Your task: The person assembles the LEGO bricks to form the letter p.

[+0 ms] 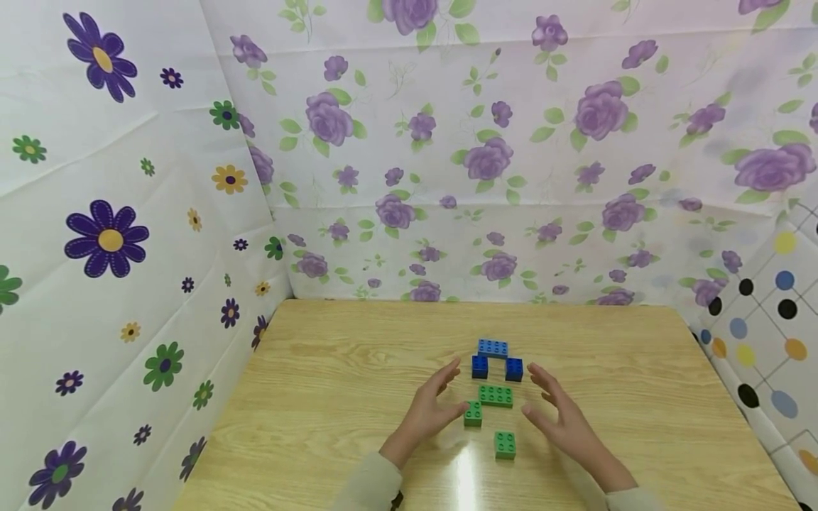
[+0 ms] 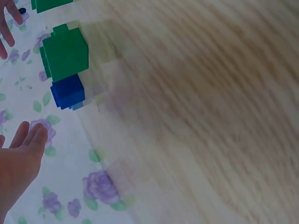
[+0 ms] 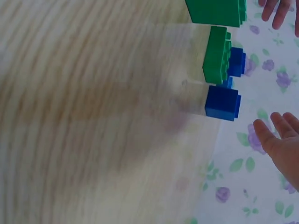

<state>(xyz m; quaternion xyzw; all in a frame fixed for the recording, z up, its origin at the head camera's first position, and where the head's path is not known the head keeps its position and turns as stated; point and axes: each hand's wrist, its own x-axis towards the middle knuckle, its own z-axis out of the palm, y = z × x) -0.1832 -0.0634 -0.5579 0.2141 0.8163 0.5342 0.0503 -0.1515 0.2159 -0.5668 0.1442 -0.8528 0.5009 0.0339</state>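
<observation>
Toy building bricks stand studs up on the wooden table. Farthest is a long light blue brick (image 1: 493, 348), with small dark blue bricks left (image 1: 479, 367) and right (image 1: 514, 369) just in front of it. Nearer are a long green brick (image 1: 495, 396), a small green brick (image 1: 473, 414) by its left end and another small green brick (image 1: 505, 445) in front. My left hand (image 1: 424, 408) is held left of the bricks, fingers spread, its thumb tip right at the left small green brick. On the other side my right hand (image 1: 565, 422) holds nothing, its fingers extended and apart from the bricks.
The wooden table (image 1: 332, 369) meets a flower-print cloth (image 1: 396, 270) at its back edge. Another flowered cloth (image 1: 108, 355) hangs along the left, and a dotted cloth (image 1: 760, 341) along the right.
</observation>
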